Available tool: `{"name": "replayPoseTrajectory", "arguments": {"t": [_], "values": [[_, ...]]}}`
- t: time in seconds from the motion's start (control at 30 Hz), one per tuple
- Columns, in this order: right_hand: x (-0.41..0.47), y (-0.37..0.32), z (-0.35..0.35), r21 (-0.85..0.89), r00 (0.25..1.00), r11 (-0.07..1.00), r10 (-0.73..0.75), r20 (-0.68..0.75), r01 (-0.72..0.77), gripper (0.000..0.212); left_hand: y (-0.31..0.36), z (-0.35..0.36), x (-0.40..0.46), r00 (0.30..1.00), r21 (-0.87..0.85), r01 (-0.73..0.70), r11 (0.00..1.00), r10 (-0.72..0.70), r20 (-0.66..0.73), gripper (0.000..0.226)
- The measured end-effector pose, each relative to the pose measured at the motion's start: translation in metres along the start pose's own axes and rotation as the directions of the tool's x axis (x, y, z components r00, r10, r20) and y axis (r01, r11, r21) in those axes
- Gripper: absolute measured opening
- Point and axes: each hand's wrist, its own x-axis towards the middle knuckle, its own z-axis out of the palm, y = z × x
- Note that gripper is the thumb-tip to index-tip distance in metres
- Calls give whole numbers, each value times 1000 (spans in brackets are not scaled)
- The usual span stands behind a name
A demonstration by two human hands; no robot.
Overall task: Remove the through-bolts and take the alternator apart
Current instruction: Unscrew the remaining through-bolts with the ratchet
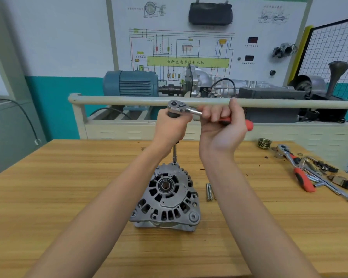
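Observation:
A grey alternator (167, 199) stands on the wooden bench (68, 197), shaft end up. A ratchet wrench (181, 107) with a red handle sits high above it on a long extension bar (174, 155) whose lower end meets the alternator's far rim. My left hand (170, 127) grips the top of the extension just under the ratchet head. My right hand (222, 125) curls round the red handle, which sticks out to the right. Two removed through-bolts (209, 192) lie on the bench just right of the alternator.
A pulley (264, 143) and a second red-handled ratchet (296, 169) lie among several loose tools and small parts at the bench's right end. Behind the bench runs a pale rail (129, 99) before a training rig with a blue motor (131, 83).

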Motion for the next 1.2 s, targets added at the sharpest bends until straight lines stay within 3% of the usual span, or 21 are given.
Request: {"name": "replayPoseTrajectory", "arguments": {"t": [0.1,0.2,0.27,0.33,0.43,0.53,0.63,0.73,0.87,0.97,1.03,1.13,1.2], "values": [[-28,9,-4,-195,941,931,-267,209,307,33,-3,9,-2,982,70,-36,997,49,-185,40],[-28,9,-3,-216,917,912,-284,280,348,33,-4,8,-2,980,57,-48,997,58,-190,39],[-11,2,0,-137,967,972,-163,196,191,42,-2,3,-3,993,27,-37,999,40,-111,26],[13,-6,2,-31,994,998,58,88,-55,53,-1,-6,-4,995,7,-85,996,84,45,18],[46,-13,4,78,930,927,366,22,-366,57,0,-17,0,935,-18,-160,987,158,317,27],[63,-17,2,197,855,836,518,22,-512,54,3,-12,3,874,-27,-65,998,70,481,36],[57,-17,0,218,905,889,422,-50,-402,52,2,-4,3,891,-4,-7,1000,8,454,43],[31,-13,-4,141,976,972,199,-84,-186,54,-1,-1,1,961,-29,5,1000,3,275,44],[-14,-1,-7,-87,980,980,-169,106,178,37,-4,9,0,997,3,-20,1000,20,-79,45],[-21,3,-7,-162,939,942,-255,231,295,29,-6,12,-1,985,19,-36,999,39,-168,45],[-12,-1,-5,-136,961,966,-191,202,220,37,-6,8,-1,993,16,-22,1000,23,-115,36],[17,-12,-5,20,989,994,109,97,-112,56,-4,-2,-1,994,6,-51,999,50,96,31],[38,-18,-5,105,945,941,315,81,-323,57,-1,-9,-1,956,5,-110,994,105,273,28]]}}
